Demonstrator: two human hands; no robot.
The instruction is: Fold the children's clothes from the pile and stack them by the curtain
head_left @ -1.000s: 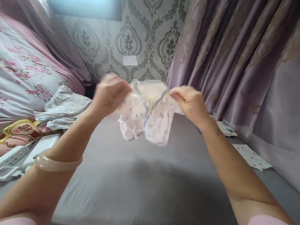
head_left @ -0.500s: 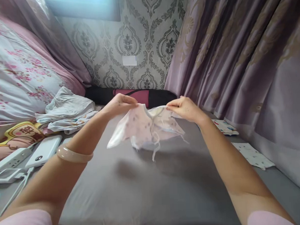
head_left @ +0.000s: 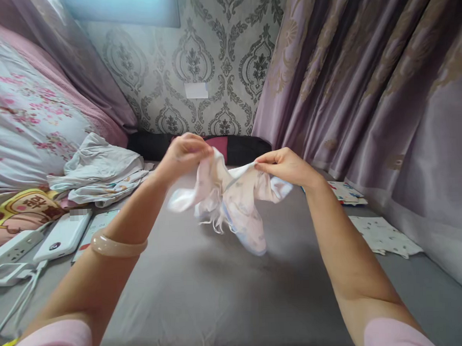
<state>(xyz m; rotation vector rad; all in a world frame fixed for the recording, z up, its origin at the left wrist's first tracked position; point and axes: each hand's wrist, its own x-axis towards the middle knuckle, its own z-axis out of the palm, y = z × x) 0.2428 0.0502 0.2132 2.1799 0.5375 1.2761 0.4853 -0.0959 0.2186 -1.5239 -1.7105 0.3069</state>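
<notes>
A small pale pink printed garment [head_left: 232, 203] with thin ties hangs in the air over the grey bed sheet [head_left: 205, 291]. My left hand [head_left: 186, 154] pinches its upper left edge, fingers closed. My right hand [head_left: 284, 166] pinches the upper right edge, fingers closed too. The cloth sags between the two hands and its lower end droops toward the sheet. A pale bangle [head_left: 117, 247] sits on my left forearm.
A heap of light clothes [head_left: 101, 171] lies at the left, before a floral quilt [head_left: 26, 126]. A white power bank [head_left: 61, 236] and power strip [head_left: 10, 249] lie beside it. Folded printed cloths [head_left: 383, 238] rest near the purple curtain [head_left: 365, 85]. A dark bolster [head_left: 237, 147] lines the wall.
The hands dropped from chest height toward the sheet, then rose slightly. The garment went from spread between them to bunched and hanging lower.
</notes>
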